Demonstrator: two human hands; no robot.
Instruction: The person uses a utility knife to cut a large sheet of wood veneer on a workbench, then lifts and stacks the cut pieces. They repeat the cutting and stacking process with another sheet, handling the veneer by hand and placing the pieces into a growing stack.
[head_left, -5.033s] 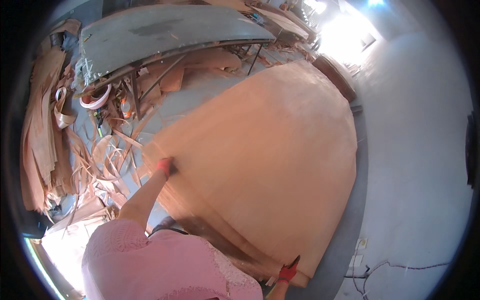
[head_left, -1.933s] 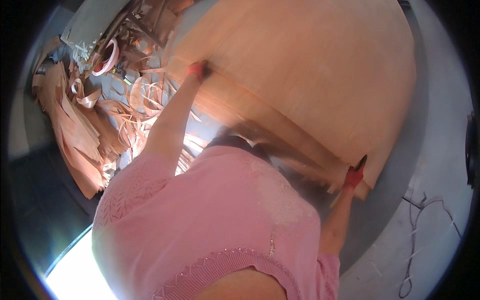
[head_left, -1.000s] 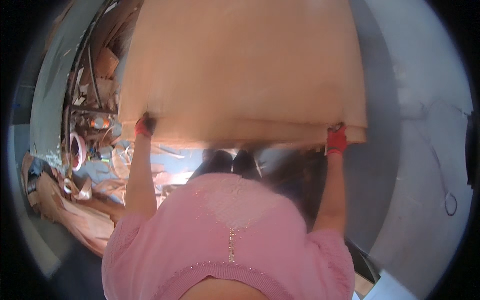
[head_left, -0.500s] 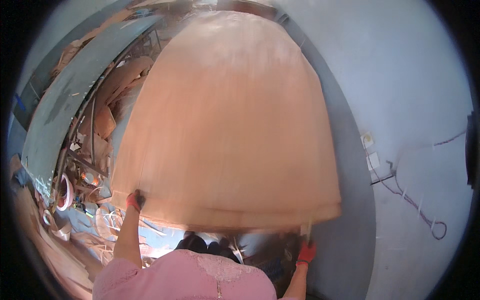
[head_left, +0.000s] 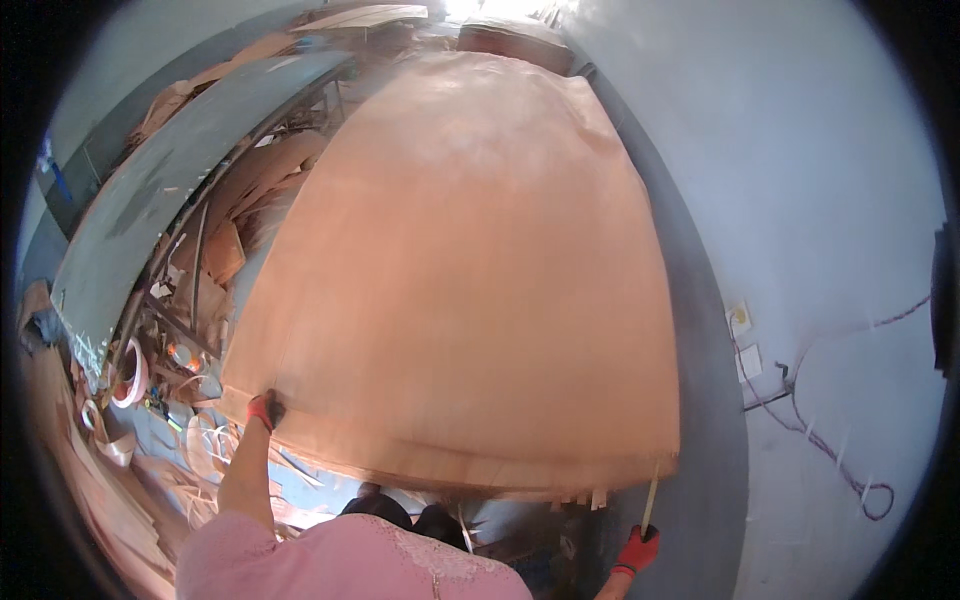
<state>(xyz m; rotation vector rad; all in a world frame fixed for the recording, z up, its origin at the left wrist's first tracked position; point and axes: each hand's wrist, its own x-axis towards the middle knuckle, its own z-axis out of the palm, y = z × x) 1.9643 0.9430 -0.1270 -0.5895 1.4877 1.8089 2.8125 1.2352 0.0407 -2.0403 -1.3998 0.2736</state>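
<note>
A large, pale orange-brown wood veneer sheet (head_left: 470, 290) lies on top of a stack in front of me, its near edge toward my body. My left hand (head_left: 265, 409), in a red glove with dark fingers, is closed at the sheet's near left edge; the fingertips are small and partly hidden. Off the near right corner, my right hand (head_left: 638, 549) in a similar glove grips a thin yellowish stick (head_left: 652, 503). Its upper end reaches the corner of the stack. The underside of the stack is out of sight.
A long grey-green table (head_left: 150, 200) stands on the left, with veneer scraps (head_left: 225, 250) under and beside it. Rolls of tape (head_left: 130, 375) and offcuts lie at the lower left. Along the right runs a pale wall (head_left: 800, 200) with a hanging cord (head_left: 835, 440).
My right hand has moved right and toward me, with the stick showing more fully. My left hand stays near the same edge. The view has shifted slightly, showing more of the far end.
</note>
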